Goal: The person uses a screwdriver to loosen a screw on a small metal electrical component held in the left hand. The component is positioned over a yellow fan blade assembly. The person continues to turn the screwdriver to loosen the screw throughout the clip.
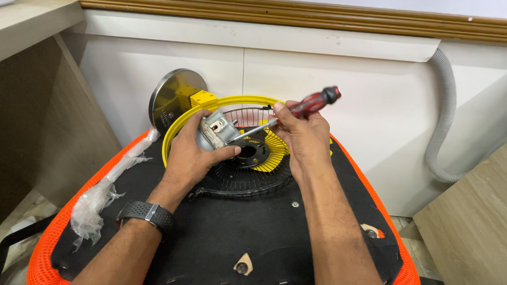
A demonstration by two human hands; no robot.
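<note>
My left hand [192, 153] grips a small grey metal fan motor [216, 129], holding it tilted over the hub of a fan guard. My right hand [300, 134] holds a screwdriver with a red and black handle [315, 102]; its metal shaft points down-left with the tip at the motor. The yellow-rimmed black wire fan guard [247, 170] lies beneath both hands on a black pad with an orange mesh border [222, 231]. A black watch sits on my left wrist.
A round metal base disc with a yellow block [173, 97] leans against the white wall panel behind. A pole wrapped in clear plastic [114, 180] lies at the pad's left edge. A grey corrugated hose [447, 110] hangs at right. Wooden furniture flanks both sides.
</note>
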